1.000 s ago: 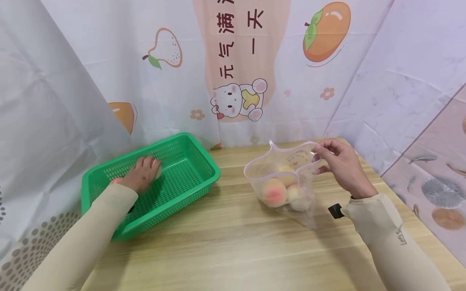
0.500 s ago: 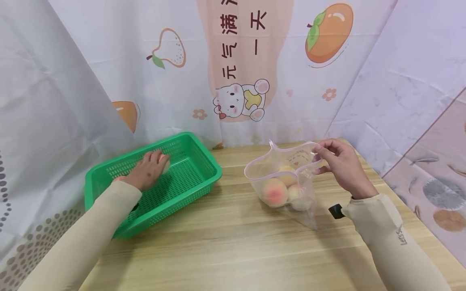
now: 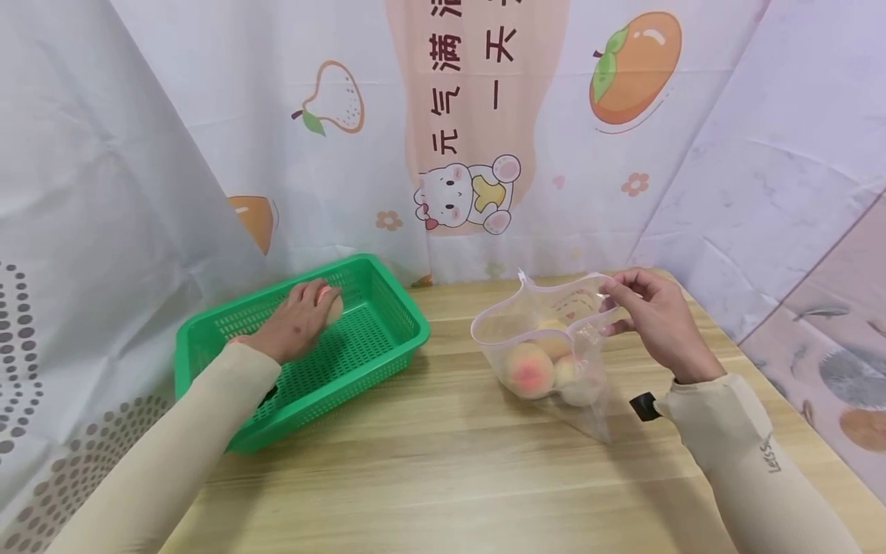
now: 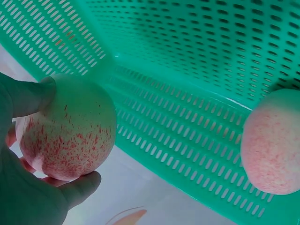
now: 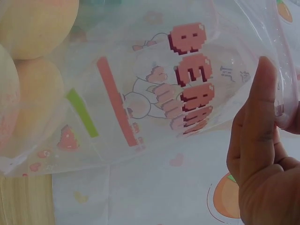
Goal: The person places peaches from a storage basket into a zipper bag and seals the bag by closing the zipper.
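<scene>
My left hand (image 3: 298,319) grips a peach (image 4: 70,126), thumb on one side and fingers round the other, over the green basket (image 3: 346,386). A second pink peach (image 4: 274,143) lies in the basket, mostly hidden by my wrist in the head view. On the right, my right hand (image 3: 654,319) pinches the rim of a clear zip bag (image 3: 591,346) between thumb and fingers. Its mouth gapes upward, and several peaches (image 3: 529,371) rest inside. Printed letters and fruit pictures show on the bag's side in the right wrist view.
A wooden table (image 3: 415,477) carries the basket at left and the bag at right. Behind it hangs a printed curtain (image 3: 374,154), close to the basket's far edge. A small black device (image 3: 645,406) sticks out from the right cuff.
My left hand has shifted right and slightly up with the peach inside the basket. The right hand keeps its pinch on the bag. The whole head view has drifted slightly.
</scene>
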Tool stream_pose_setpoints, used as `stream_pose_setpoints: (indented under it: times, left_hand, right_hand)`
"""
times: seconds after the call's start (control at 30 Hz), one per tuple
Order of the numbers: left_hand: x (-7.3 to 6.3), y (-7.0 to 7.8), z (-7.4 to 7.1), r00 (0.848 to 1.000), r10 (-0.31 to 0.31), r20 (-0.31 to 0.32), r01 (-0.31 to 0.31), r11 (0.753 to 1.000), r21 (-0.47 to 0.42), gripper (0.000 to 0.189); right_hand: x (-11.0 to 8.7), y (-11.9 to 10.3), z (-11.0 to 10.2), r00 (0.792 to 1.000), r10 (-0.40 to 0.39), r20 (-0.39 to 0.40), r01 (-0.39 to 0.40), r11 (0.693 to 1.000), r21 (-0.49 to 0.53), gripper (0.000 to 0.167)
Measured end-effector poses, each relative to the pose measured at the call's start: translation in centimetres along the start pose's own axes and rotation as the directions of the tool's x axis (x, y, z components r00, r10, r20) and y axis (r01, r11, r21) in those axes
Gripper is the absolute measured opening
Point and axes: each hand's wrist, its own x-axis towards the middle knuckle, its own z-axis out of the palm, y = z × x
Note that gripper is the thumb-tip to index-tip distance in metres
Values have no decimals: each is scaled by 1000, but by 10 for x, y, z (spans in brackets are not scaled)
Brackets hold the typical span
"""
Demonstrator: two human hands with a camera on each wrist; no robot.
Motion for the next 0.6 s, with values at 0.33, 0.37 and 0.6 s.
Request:
stream_pose_setpoints:
  times: [0.33, 0.37, 0.6]
  left_hand:
    - [5, 10, -11, 999, -16, 36, 17, 1000, -19, 58]
    - [5, 11, -11, 999, -9, 32, 10, 1000, -19, 58]
    - [7, 21, -15, 999, 47, 5, -47, 999, -13, 57]
  right_hand:
    - [0, 1, 1, 1000, -7, -1, 7, 1000, 13, 19]
    - [0, 1, 1, 1000, -7, -2, 7, 1000, 11, 19]
    - [1, 2, 1, 1000, -8, 4, 8, 1000, 5, 18]
